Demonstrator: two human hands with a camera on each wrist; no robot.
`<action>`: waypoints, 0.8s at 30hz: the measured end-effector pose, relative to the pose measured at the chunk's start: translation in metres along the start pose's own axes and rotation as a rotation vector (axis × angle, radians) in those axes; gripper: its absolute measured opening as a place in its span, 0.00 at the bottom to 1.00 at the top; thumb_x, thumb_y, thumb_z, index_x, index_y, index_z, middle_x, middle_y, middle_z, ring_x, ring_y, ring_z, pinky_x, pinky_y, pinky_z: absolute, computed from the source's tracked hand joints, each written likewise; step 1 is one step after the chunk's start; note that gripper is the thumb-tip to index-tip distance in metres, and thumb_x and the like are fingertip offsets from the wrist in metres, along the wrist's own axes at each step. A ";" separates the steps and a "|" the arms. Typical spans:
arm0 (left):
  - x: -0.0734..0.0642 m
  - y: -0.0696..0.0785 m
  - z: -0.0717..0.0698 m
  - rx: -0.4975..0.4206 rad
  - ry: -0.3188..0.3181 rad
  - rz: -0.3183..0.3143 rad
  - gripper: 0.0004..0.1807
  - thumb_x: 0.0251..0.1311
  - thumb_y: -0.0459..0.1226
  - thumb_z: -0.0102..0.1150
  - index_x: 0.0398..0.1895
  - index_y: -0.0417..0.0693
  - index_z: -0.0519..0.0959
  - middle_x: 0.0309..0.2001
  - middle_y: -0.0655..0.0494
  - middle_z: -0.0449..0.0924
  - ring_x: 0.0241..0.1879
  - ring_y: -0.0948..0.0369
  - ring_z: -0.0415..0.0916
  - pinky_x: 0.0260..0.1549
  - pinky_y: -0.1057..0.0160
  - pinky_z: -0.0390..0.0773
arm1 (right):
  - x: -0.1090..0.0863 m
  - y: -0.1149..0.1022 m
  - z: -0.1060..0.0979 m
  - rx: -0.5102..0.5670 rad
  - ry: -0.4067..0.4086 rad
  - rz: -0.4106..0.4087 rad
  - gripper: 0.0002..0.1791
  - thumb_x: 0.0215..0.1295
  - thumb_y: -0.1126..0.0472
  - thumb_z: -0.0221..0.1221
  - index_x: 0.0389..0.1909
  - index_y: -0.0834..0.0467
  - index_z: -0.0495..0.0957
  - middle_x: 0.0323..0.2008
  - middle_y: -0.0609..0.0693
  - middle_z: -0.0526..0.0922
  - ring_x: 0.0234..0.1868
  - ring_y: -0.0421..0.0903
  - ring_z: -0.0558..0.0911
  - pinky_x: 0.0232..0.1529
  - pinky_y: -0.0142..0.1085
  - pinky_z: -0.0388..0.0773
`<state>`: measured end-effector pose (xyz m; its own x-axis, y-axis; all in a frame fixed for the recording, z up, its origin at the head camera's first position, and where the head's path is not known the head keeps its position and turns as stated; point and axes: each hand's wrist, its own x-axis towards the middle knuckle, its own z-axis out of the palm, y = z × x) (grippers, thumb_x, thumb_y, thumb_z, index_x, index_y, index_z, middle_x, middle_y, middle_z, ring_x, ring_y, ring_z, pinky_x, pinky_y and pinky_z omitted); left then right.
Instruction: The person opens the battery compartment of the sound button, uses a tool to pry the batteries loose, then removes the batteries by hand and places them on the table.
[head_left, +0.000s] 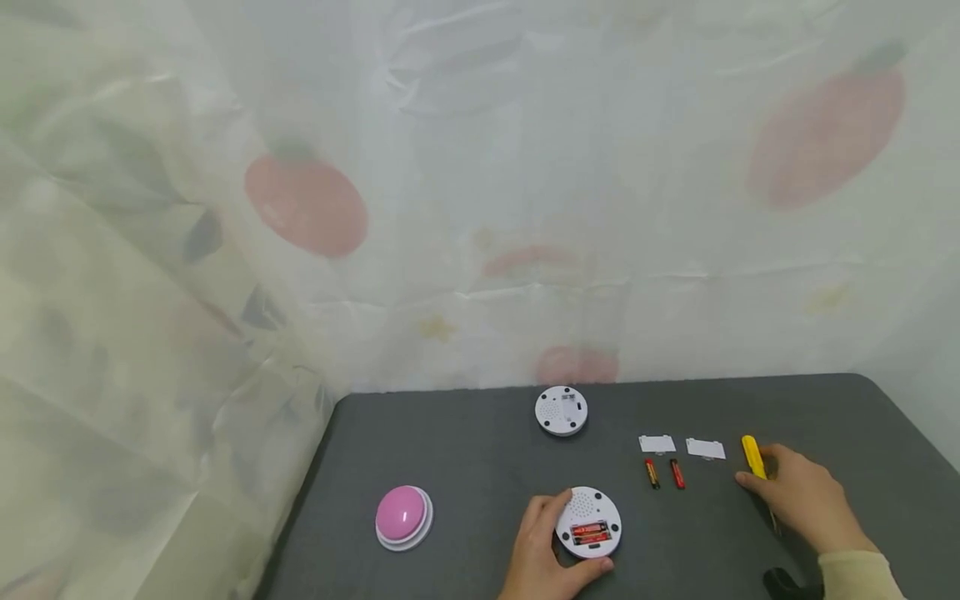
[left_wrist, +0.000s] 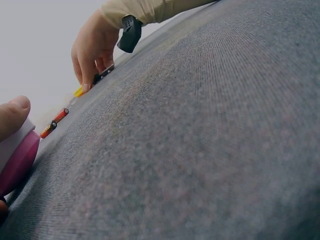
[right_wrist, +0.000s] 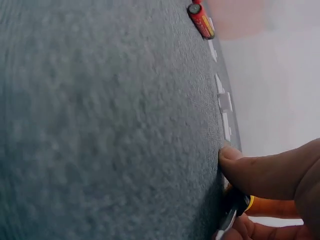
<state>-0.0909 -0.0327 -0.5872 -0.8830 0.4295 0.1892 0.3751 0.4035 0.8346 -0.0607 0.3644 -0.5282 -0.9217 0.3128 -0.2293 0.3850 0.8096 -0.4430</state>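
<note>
My left hand (head_left: pixel 542 554) grips a round white push button (head_left: pixel 592 507), thumb at its near edge and fingers at its far left. It lies base up, with a speaker grille and two red batteries (head_left: pixel 590 533) in its uncovered compartment; its pink dome (left_wrist: pixel 22 157) faces the table in the left wrist view. At the right, my right hand (head_left: pixel 810 498) holds a screwdriver (head_left: pixel 752 457) with a yellow handle and thin metal shaft, low over the tabletop. Thumb and fingers close around its black and yellow part in the right wrist view.
Two loose batteries (head_left: pixel 677 474) lie below two white battery covers (head_left: pixel 706 449) between the hands. Another white button (head_left: pixel 561 411) rests base up near the back edge. A pink-domed button (head_left: pixel 401 515) stands upright at left. Patterned curtain (head_left: pixel 450 208) hangs behind the grey table (head_left: pixel 465 442).
</note>
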 end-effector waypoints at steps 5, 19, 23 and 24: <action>-0.002 0.000 0.001 0.034 0.015 -0.011 0.51 0.53 0.62 0.83 0.78 0.57 0.75 0.62 0.66 0.73 0.60 0.65 0.73 0.62 0.56 0.79 | -0.001 0.002 -0.002 0.017 -0.024 -0.011 0.44 0.71 0.46 0.73 0.65 0.82 0.69 0.43 0.67 0.85 0.38 0.57 0.84 0.37 0.58 0.81; 0.000 0.000 0.003 0.049 0.025 -0.026 0.51 0.55 0.60 0.83 0.80 0.56 0.72 0.65 0.63 0.71 0.63 0.63 0.71 0.64 0.55 0.78 | -0.015 -0.027 -0.010 0.277 0.187 -0.102 0.39 0.82 0.50 0.63 0.70 0.81 0.61 0.46 0.69 0.83 0.29 0.48 0.87 0.29 0.40 0.85; 0.000 0.001 0.002 0.049 0.024 -0.029 0.52 0.55 0.60 0.83 0.80 0.54 0.72 0.65 0.63 0.71 0.63 0.63 0.71 0.64 0.54 0.78 | -0.028 -0.050 -0.004 0.438 0.309 -0.179 0.36 0.82 0.55 0.64 0.71 0.78 0.59 0.50 0.71 0.83 0.29 0.43 0.88 0.30 0.37 0.87; 0.000 0.001 0.002 0.048 0.020 -0.034 0.52 0.56 0.60 0.83 0.81 0.54 0.72 0.65 0.63 0.70 0.63 0.63 0.71 0.64 0.54 0.78 | -0.031 -0.057 -0.001 0.480 0.337 -0.204 0.35 0.81 0.58 0.64 0.70 0.77 0.59 0.50 0.71 0.83 0.30 0.42 0.89 0.31 0.37 0.88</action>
<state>-0.0900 -0.0304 -0.5875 -0.9009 0.3985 0.1719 0.3573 0.4563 0.8149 -0.0541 0.3093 -0.4946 -0.9130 0.3782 0.1530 0.1051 0.5805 -0.8075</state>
